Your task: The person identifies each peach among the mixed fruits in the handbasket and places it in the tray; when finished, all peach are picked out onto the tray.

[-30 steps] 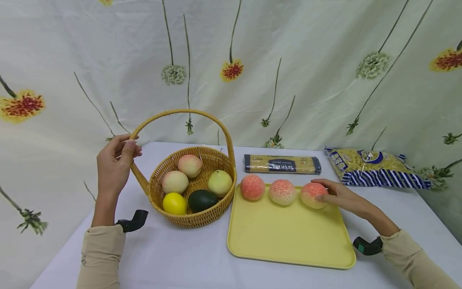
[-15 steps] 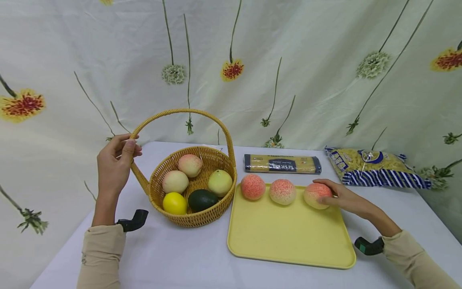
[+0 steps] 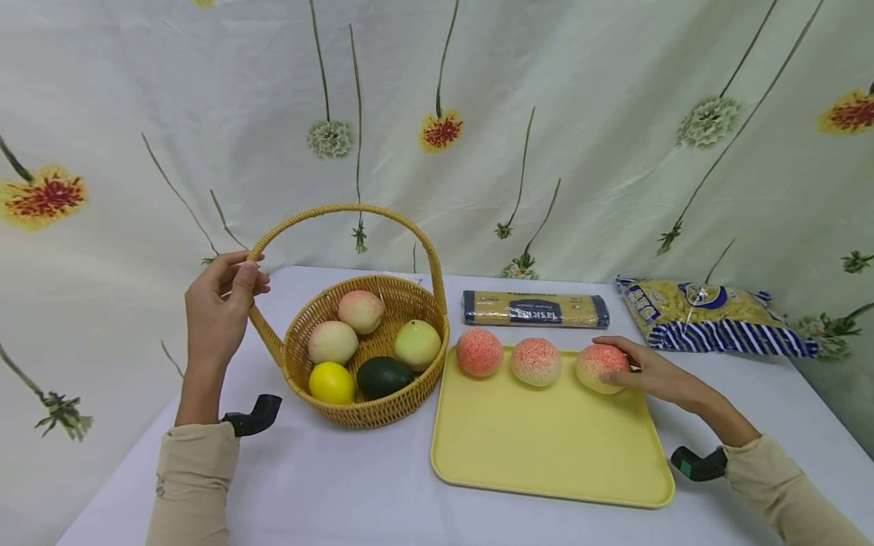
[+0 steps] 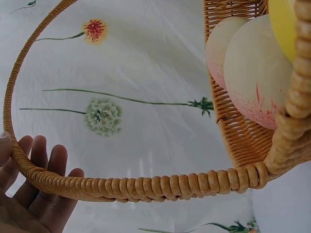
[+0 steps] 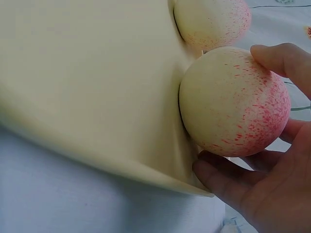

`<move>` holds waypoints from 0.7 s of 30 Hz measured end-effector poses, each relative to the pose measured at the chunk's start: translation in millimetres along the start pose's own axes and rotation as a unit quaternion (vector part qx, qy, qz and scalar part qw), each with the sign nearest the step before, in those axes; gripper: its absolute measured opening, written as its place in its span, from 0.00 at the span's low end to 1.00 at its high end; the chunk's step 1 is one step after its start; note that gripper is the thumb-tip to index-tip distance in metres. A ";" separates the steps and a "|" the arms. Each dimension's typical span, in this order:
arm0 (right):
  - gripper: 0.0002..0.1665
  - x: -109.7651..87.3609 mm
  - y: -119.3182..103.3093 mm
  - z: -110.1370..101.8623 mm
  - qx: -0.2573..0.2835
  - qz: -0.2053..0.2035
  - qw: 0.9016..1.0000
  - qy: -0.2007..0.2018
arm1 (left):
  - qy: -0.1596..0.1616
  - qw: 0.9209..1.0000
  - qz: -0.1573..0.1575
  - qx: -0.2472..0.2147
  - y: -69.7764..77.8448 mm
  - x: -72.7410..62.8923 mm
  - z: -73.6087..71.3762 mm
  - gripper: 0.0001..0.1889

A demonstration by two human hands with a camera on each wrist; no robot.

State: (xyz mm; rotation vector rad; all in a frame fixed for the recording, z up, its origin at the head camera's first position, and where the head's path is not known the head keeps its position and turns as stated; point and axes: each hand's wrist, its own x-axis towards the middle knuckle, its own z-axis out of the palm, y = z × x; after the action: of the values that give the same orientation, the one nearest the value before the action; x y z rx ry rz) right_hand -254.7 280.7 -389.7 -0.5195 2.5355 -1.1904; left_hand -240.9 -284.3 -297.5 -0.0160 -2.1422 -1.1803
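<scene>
My left hand [image 3: 217, 309] grips the left side of the wicker basket's arched handle [image 3: 344, 208], thumb in front and fingers behind. In the basket [image 3: 300, 383] lie two pale peaches [image 3: 359, 312], a yellow lemon [image 3: 331, 383], a dark green avocado [image 3: 384, 378] and a pale green round fruit [image 3: 417, 345]. At the yellow tray's [image 3: 546, 455] back right corner, my right hand [image 3: 658, 373] holds a pink-and-cream peach [image 3: 602, 368] between thumb and fingers. That peach rests on the tray, as the right wrist view shows. Two more peaches, a redder one [image 3: 480, 353] and a speckled one [image 3: 536, 362], stand left of it.
Behind the tray lies a flat pack of spaghetti [image 3: 536, 309]. A bag of pasta [image 3: 710, 315] with blue-and-white stripes sits at the back right. White cloth covers the table [image 3: 328, 485], and a flowered curtain [image 3: 601, 136] hangs behind it.
The right hand has shifted the peach slightly to the right along the tray's back edge, away from the speckled one. The left hand and basket stay in place.
</scene>
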 end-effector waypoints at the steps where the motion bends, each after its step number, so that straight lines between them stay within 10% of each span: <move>1: 0.40 0.1 0.2 -0.1 0.000 0.000 1.000 0.000 | 0.000 1.000 0.000 0.000 -0.1 -0.1 0.0 0.17; 21: 0.34 13.1 -39.8 -3.4 -0.052 -0.086 0.991 0.090 | -0.001 1.000 -0.001 0.002 -2.5 0.5 -0.2 0.16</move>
State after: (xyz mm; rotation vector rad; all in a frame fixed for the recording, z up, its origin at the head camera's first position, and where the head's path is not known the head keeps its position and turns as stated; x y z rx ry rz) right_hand -259.8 253.7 -357.9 -0.6960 2.7654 -1.2183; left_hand -242.0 -286.0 -299.0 -0.0133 -2.1465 -1.1766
